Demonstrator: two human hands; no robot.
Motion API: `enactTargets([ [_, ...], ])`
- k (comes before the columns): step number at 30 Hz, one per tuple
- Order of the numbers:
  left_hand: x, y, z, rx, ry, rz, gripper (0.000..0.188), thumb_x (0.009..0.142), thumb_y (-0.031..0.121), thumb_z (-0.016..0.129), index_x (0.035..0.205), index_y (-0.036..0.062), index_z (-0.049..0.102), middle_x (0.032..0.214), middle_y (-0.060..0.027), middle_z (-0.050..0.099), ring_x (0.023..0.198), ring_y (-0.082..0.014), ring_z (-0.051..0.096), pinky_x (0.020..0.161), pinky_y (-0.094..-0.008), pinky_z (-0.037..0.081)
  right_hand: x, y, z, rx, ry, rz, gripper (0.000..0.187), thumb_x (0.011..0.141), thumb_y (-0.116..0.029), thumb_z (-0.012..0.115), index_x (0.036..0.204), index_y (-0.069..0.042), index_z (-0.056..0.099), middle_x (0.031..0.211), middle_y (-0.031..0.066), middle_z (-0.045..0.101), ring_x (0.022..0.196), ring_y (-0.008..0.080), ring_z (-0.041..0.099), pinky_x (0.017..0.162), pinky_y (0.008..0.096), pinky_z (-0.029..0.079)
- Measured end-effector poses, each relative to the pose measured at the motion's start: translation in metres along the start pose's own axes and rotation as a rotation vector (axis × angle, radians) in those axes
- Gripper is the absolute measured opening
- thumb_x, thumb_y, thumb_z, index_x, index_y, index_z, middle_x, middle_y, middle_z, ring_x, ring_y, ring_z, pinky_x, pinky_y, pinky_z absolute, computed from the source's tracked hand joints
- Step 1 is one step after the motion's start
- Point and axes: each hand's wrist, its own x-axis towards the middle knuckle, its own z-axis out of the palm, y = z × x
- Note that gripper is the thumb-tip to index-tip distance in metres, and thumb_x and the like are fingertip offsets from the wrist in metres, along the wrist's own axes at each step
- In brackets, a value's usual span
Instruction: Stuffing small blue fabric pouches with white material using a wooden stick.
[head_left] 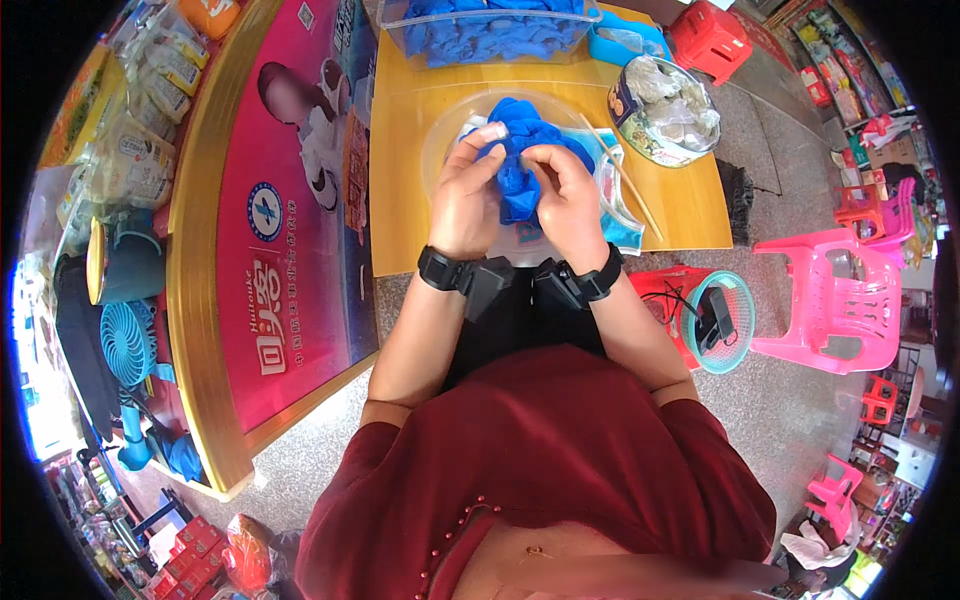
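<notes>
Fingers (478, 143) partly hide what seems blue fabric (517, 112).

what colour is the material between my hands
The material is bright blue, best seen in the head view.

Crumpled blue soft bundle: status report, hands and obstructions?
Right hand pinching crumpled blue soft bundle; left hand touching it, grip unclear. Bundle over round translucent plastic tray. Thin wooden stick to the right; nothing visibly blocking.
</notes>
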Motion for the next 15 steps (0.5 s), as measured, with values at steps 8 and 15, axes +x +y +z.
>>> enactTargets([
  [8, -0.001, -0.003, 0.004, 0.450, -0.030, 0.188, 0.037, 0.088, 0.012, 0.067, 0.122, 0.0044, 0.053, 0.092, -0.0008, 0.059, 0.085, -0.0075, 0.054, 0.075, -0.0214, 0.043, 0.004, -0.011, -0.021, 0.118, -0.135, 0.017, 0.012, 0.084, -0.002, 0.065, 0.097, -0.002, 0.067, 0.086, 0.0068, 0.066, 0.076, 0.0145, 0.063, 0.065, 0.0260, 0.050],
  [15, 0.000, 0.009, -0.007, 0.632, -0.233, 0.081, 0.044, 0.079, 0.004, 0.075, 0.120, 0.0052, 0.057, 0.100, -0.0028, 0.063, 0.091, -0.0091, 0.058, 0.082, -0.0234, 0.046, 0.001, -0.008, -0.025, 0.350, -0.194, 0.254, 0.008, 0.090, -0.008, 0.062, 0.092, -0.001, 0.059, 0.082, 0.0026, 0.060, 0.071, 0.0098, 0.059, 0.063, 0.0249, 0.049],
])
